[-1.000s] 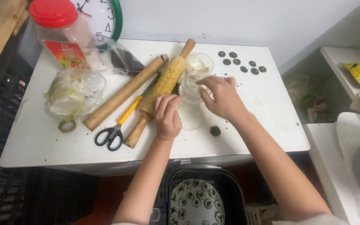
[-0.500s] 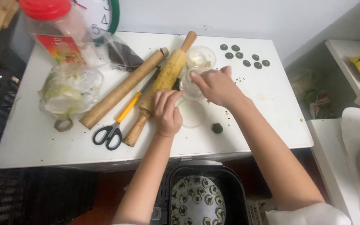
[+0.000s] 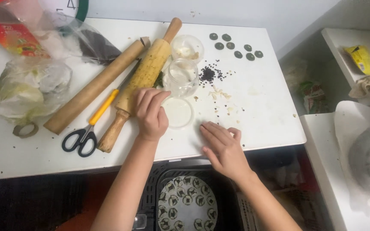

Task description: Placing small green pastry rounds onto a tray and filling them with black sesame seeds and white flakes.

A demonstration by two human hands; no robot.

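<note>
Dough work, by the look of it, and somewhere past the middle. Below the white table's (image 3: 258,128) front edge sits a black basket (image 3: 230,201) with a round sheet already covered in small dark-centred pieces (image 3: 187,205), so I'd judge a good batch is made. Up at the far side seven dark round pieces (image 3: 235,45) lie loose on the table, not yet in any tray.

The left hand (image 3: 150,113) rests fingers-down, loosely curled, its tips against the patterned rolling pin (image 3: 144,79) and its edge just beside a pale flat disc (image 3: 177,112) — dough or a lid, I cannot tell which. It grips nothing. The right hand (image 3: 223,147) lies open and flat near the front edge, fingers together, empty; whether anything is under the palm is hidden.

Between the hands and the far pieces stands a clear glass jar (image 3: 181,77) on its side or tilted, a small clear bowl (image 3: 187,47) behind it, and a scatter of black seeds (image 3: 208,75) with pale crumbs beside.

A plain wooden roller (image 3: 95,87), yellow-handled scissors (image 3: 86,128) and a bagged cabbage (image 3: 28,90) lie to the left, well apart from the hands — untouched.

What seems left: the pale disc and the loose dark pieces.
</note>
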